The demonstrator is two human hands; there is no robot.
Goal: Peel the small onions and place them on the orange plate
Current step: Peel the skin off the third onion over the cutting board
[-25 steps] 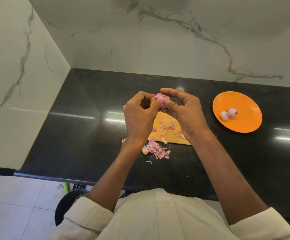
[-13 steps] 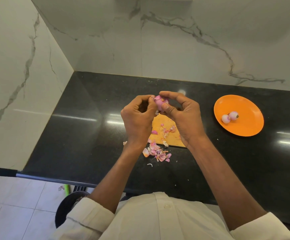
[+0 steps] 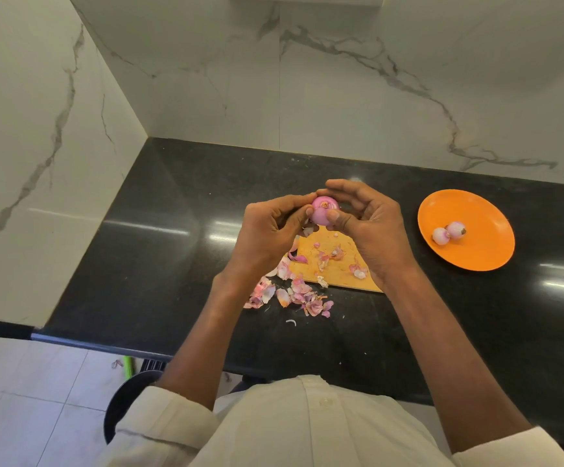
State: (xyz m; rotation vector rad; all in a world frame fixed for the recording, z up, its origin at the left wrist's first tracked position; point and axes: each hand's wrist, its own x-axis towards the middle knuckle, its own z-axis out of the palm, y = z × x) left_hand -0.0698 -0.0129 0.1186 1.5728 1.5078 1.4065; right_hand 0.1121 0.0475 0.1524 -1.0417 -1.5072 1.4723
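While you hold the onion (image 3: 323, 210) above the board (image 3: 336, 264), both hands are busy with it: your left hand (image 3: 270, 227) pinches it from the 9 o'clock side with curled fingers, and your right hand (image 3: 368, 224) grips it from 3 o'clock, thumb below and fingers arched over the top. It looks smooth and pink, so I judge the peeling of this one is almost finished. Two peeled onions (image 3: 449, 232) already lie touching on the plate (image 3: 482, 254), which sits at 3 o'clock, well apart from your hands. Loose skins (image 3: 294, 294) lie at 6 o'clock. I see no other unpeeled onions; some may be hidden.
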